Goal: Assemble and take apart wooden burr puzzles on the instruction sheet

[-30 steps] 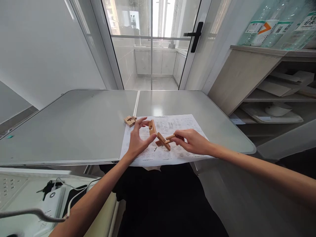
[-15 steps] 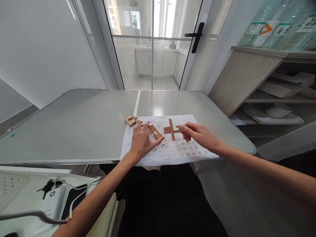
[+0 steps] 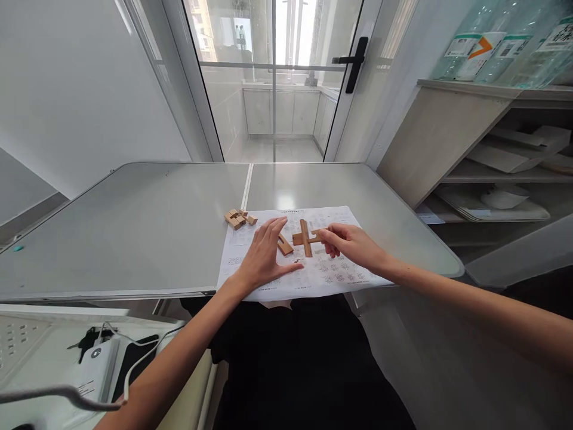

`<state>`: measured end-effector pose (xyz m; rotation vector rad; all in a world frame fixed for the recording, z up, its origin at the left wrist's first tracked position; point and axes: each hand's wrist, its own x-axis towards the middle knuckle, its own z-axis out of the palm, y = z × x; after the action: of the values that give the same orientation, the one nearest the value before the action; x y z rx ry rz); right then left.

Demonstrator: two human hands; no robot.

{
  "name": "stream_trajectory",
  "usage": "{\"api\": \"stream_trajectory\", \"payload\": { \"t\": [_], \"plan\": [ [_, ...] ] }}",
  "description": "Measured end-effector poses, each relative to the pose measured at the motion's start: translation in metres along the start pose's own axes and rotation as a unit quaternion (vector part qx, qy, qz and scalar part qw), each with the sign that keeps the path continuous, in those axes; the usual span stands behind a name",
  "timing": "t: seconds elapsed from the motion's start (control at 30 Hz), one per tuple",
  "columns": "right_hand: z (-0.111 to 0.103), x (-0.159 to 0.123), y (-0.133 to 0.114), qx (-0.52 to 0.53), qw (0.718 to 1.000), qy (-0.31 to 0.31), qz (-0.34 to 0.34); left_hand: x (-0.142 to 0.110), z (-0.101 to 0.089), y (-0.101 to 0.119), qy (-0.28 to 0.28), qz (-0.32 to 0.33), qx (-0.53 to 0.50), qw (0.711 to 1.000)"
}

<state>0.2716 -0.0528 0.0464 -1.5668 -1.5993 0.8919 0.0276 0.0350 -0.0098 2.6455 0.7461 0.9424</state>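
Note:
My right hand (image 3: 349, 243) pinches one arm of a cross of interlocked wooden puzzle pieces (image 3: 305, 239), above the printed sheet. The cross has one bar running away from me and another passing sideways through it. My left hand (image 3: 264, 254) is open just to the left, thumb and fingers spread wide apart. Behind its fingers is a notched wooden puzzle piece (image 3: 285, 245), partly hidden; it appears to lie on the paper, apart from the cross. Several more wooden pieces (image 3: 237, 218) sit clustered at the sheet's upper left corner.
The printed sheet (image 3: 268, 289) with small diagrams lies at the near edge of the grey table (image 3: 134, 239). To the lower left, a white drawer or tray holds a white device (image 3: 96, 364) and cables. Shelves (image 3: 470, 119) with plastic bottles stand at the right.
My left hand has opened wider and shifted slightly right, its fingers coming off the notched piece and covering more of it. The cross has moved a little left with my right hand.

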Motion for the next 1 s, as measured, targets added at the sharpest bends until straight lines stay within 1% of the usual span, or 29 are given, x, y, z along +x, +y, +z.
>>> {"api": "stream_trajectory", "payload": {
  "t": [0.13,0.27,0.53,0.7,0.83,1.0],
  "plan": [
    [0.013,0.001,-0.012,-0.024,1.000,-0.014,-0.013,-0.001,-0.006,0.002,-0.008,0.003,-0.043,0.999],
    [0.019,0.001,-0.018,-0.026,0.999,-0.025,-0.028,-0.004,-0.007,0.001,0.008,0.021,-0.061,0.998],
    [0.013,-0.004,-0.014,-0.024,0.998,-0.046,-0.026,-0.004,-0.005,0.004,0.034,0.028,-0.041,0.998],
    [0.011,-0.004,-0.017,-0.024,0.999,-0.043,-0.019,-0.005,-0.005,0.004,0.041,0.035,-0.039,0.998],
    [0.004,-0.004,-0.016,-0.025,0.998,-0.048,-0.023,-0.005,-0.006,0.004,0.044,0.032,-0.037,0.998],
    [-0.005,-0.009,-0.013,-0.024,0.998,-0.055,-0.009,-0.005,-0.006,0.005,0.053,0.024,-0.039,0.998]
  ]
}}
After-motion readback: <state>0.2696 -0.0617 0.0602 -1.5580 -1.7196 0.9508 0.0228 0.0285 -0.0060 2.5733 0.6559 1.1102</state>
